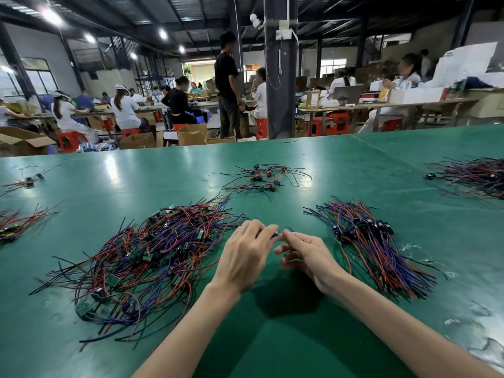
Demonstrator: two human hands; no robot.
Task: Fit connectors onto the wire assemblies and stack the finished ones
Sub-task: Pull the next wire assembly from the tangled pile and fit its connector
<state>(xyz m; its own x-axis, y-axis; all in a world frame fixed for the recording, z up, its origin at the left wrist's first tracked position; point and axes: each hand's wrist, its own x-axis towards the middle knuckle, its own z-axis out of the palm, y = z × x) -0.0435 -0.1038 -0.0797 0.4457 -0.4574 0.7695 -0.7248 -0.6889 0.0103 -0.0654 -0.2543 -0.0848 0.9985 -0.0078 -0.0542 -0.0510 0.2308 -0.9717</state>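
A loose tangle of red, blue and black wire assemblies (152,257) with small green boards lies on the green table (272,336) at my left. To my right lies an ordered stack of assemblies (376,246) with blue connectors at its far end. My left hand (245,257) and my right hand (308,255) meet between the two heaps. Their fingertips pinch a small blue connector (275,236) together; a thin wire end pokes out above my right thumb. The rest of that piece is hidden by my fingers.
A smaller wire cluster (264,177) lies further back at the centre, another heap (474,175) at the far right, and scattered wires (19,222) at the left edge. Worn patches mark the table at the right. Beyond the table's far edge, people sit at benches with cardboard boxes.
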